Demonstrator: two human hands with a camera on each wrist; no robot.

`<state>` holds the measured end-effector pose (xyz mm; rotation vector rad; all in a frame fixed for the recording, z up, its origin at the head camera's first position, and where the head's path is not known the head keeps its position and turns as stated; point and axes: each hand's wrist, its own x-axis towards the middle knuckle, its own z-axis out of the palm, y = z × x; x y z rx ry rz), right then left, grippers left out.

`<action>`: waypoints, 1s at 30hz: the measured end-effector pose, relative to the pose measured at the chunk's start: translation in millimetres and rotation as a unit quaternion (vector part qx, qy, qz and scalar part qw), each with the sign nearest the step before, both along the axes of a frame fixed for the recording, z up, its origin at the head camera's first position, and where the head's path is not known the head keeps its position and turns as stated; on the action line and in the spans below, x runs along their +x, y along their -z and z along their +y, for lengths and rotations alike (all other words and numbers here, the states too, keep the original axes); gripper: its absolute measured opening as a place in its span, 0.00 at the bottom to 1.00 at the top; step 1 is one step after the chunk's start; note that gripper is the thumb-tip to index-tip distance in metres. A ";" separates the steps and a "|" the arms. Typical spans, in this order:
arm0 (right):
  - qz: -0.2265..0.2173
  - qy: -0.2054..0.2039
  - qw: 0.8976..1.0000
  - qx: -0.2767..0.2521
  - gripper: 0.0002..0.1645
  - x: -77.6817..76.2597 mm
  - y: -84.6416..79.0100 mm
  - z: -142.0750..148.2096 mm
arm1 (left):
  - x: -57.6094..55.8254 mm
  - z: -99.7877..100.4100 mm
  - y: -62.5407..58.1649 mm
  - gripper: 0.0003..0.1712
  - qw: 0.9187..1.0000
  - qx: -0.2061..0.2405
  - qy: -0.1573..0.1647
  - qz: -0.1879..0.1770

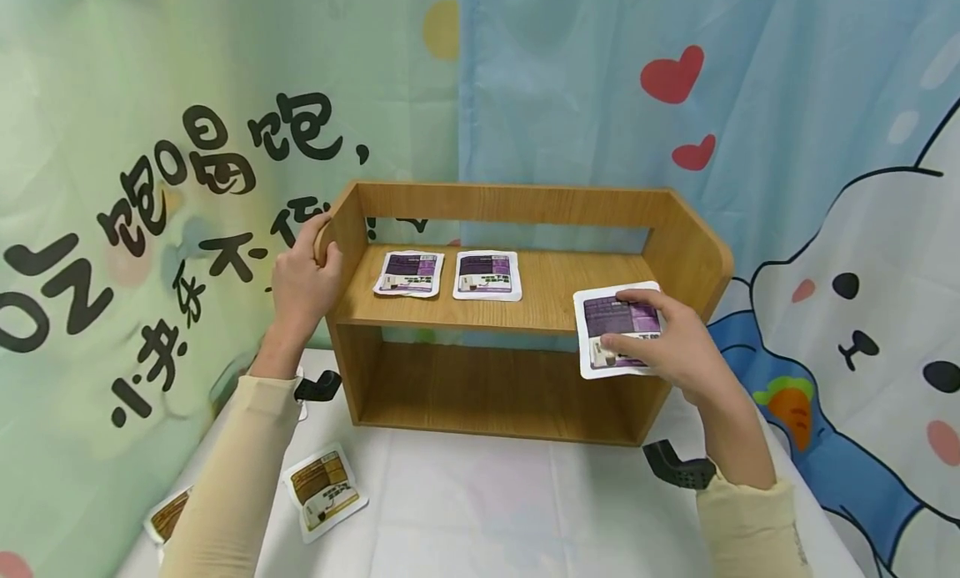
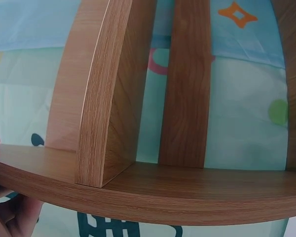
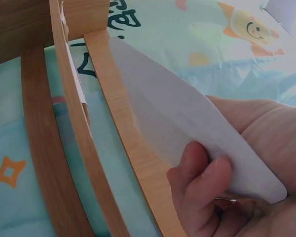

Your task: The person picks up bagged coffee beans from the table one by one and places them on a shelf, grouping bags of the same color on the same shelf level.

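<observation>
A two-tier wooden shelf [image 1: 495, 326] stands on the table. My left hand [image 1: 306, 278] grips the upper edge of its left side panel, thumb on the inner side; in the left wrist view the fingers [image 2: 24, 215] wrap the panel's edge. My right hand [image 1: 675, 340] holds a flat white packet [image 1: 617, 365] with a purple label, in front of the shelf's right part. The right wrist view shows this packet's plain white back [image 3: 163, 103] with fingers against it. A left purple packet [image 1: 409, 274] and a middle purple packet [image 1: 487, 275] lie side by side on the upper tier.
On the white table [image 1: 480, 503], a brown-labelled packet [image 1: 324, 490] lies front left. Another brown packet [image 1: 167, 515] is partly hidden by my left sleeve. Printed curtains [image 1: 555, 86] hang close behind the shelf. The shelf's lower tier [image 1: 487, 386] has a wooden floor.
</observation>
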<state>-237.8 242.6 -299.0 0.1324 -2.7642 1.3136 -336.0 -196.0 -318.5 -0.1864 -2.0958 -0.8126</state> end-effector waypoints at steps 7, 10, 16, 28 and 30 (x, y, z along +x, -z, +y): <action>0.006 0.000 1.000 -0.002 0.48 -34.5 -14.7 -6.5 | 0.0 2.7 0.4 0.23 1.000 0.002 0.013 -0.003; 0.000 0.002 1.000 0.010 0.48 -49.4 -16.2 -8.0 | -0.2 2.6 1.2 0.23 1.000 0.004 0.010 -0.004; -0.004 -0.008 1.000 0.016 0.47 -74.1 -16.5 -12.0 | -0.3 0.2 -1.7 0.23 1.000 0.003 0.009 -0.002; -0.037 0.004 0.999 -0.021 0.46 -98.7 -11.0 -16.5 | -2.0 0.6 -2.0 0.22 1.000 0.002 0.009 0.014; -0.041 0.006 0.999 -0.024 0.46 -103.6 -8.6 -17.4 | -1.4 -1.0 -2.2 0.22 1.000 0.002 0.005 0.021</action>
